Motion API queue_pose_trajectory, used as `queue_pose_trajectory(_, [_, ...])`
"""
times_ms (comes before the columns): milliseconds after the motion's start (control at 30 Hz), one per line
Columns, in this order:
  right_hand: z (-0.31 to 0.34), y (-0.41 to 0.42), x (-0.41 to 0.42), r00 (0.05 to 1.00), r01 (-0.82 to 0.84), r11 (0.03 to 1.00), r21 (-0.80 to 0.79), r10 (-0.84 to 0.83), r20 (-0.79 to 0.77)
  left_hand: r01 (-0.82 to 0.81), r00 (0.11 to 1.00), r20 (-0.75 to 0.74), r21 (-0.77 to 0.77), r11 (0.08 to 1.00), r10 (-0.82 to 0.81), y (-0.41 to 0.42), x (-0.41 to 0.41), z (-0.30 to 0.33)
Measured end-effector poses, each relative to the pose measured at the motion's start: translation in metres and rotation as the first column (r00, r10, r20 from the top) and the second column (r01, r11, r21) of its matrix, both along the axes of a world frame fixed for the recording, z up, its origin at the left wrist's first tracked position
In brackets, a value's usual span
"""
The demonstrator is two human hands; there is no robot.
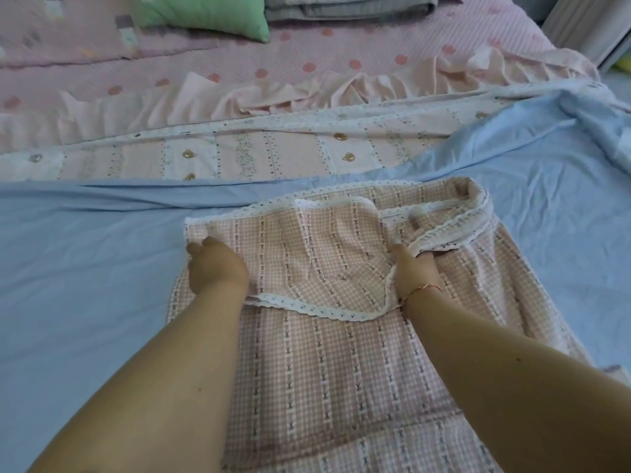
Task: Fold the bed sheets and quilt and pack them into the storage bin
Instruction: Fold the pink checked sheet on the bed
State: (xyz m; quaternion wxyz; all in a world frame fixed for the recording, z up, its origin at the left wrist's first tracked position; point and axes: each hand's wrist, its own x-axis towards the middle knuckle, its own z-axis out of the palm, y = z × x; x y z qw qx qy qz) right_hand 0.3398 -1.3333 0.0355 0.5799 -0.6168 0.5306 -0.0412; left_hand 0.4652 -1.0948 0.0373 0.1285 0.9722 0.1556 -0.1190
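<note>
Across the bed (307, 52), over a blue sheet (85, 268), lies the pink checked sheet (324, 353), mid-fold. Left hand (215, 264) presses its corner flat, fingers straight; right hand (415, 271) grips the lace edge (454, 230). Next, likely, that bunched edge needs squaring to the corner.

The lace-edged sheet (341, 353) lies on the plain sheet (85, 268), which is spread over the bed (307, 52), and its far end is folded back over itself. The left hand (215, 264) rests on its left edge and the right hand (415, 271) is at the fold on the right. Behind them lies the quilt (239, 155), and further back a pillow (205, 11) to the left of a pile of folded bedding (348, 6).
</note>
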Motion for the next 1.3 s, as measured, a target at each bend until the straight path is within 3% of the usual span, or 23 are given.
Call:
queue_pose_trajectory(133, [-0.008, -0.003, 0.004, 0.999, -0.026, 0.999, 0.048, 0.027, -0.021, 0.117, 0.989, 0.078, 0.087, 0.989, -0.124, 0.008, 0.009, -0.002])
queue_pose_trajectory(267, [-0.011, -0.008, 0.006, 1.0, 0.0, 0.994, 0.111, -0.001, 0.016, 0.009, 0.988, 0.151, 0.079, 0.997, -0.021, 0.031, 0.027, 0.017])
queue_pose_trajectory(433, [0.001, -0.007, 0.004, 0.979, 0.151, 0.979, 0.136, -0.167, 0.117, 0.237, 0.943, 0.251, -0.048, 0.97, -0.218, -0.002, -0.013, 0.034])
queue_pose_trajectory(500, [0.011, -0.013, 0.005, 0.945, 0.26, 0.96, 0.1, -0.274, 0.177, 0.422, 0.87, 0.327, -0.111, 0.9, -0.368, -0.028, -0.04, 0.037])
queue_pose_trajectory(600, [0.028, -0.029, 0.011, 0.926, 0.323, 0.946, -0.025, -0.311, 0.214, 0.764, 0.641, 0.326, -0.193, 0.615, -0.694, -0.053, -0.069, 0.03])
queue_pose_trajectory(667, [0.038, -0.039, 0.019, 0.929, 0.309, 0.948, -0.072, -0.284, 0.235, 0.866, 0.497, 0.232, -0.198, 0.46, -0.836, -0.06, -0.078, 0.021])
queue_pose_trajectory(733, [0.044, -0.05, 0.029, 0.942, 0.283, 0.953, -0.108, -0.255, 0.217, 0.906, 0.421, 0.187, -0.131, 0.402, -0.888, -0.064, -0.081, 0.011])
queue_pose_trajectory(833, [0.049, -0.06, 0.039, 0.96, 0.245, 0.964, -0.103, -0.227, 0.162, 0.909, 0.414, 0.281, -0.074, 0.41, -0.866, -0.065, -0.079, 0.006])
queue_pose_trajectory(967, [0.05, -0.064, 0.039, 0.968, 0.201, 0.979, -0.035, -0.193, 0.159, 0.871, 0.464, 0.325, 0.001, 0.491, -0.824, -0.062, -0.068, 0.015])
queue_pose_trajectory(1067, [0.048, -0.067, 0.038, 0.978, 0.076, 0.997, 0.019, -0.078, 0.195, 0.865, 0.324, 0.559, 0.152, 0.479, -0.763, -0.066, -0.074, 0.018])
queue_pose_trajectory(1167, [0.043, -0.067, 0.037, 0.975, 0.042, 0.985, 0.168, -0.077, 0.211, 0.945, 0.219, 0.607, 0.062, 0.321, -0.764, -0.074, -0.1, 0.013])
queue_pose_trajectory(1233, [0.044, -0.061, 0.032, 0.978, 0.013, 0.951, 0.308, -0.076, 0.194, 0.976, 0.205, 0.535, -0.048, 0.213, -0.819, -0.075, -0.115, 0.002])
queue_pose_trajectory(1300, [0.042, -0.056, 0.029, 0.957, -0.067, 0.863, 0.501, -0.087, 0.278, 0.977, 0.215, 0.471, -0.115, 0.182, -0.856, -0.076, -0.123, -0.003])
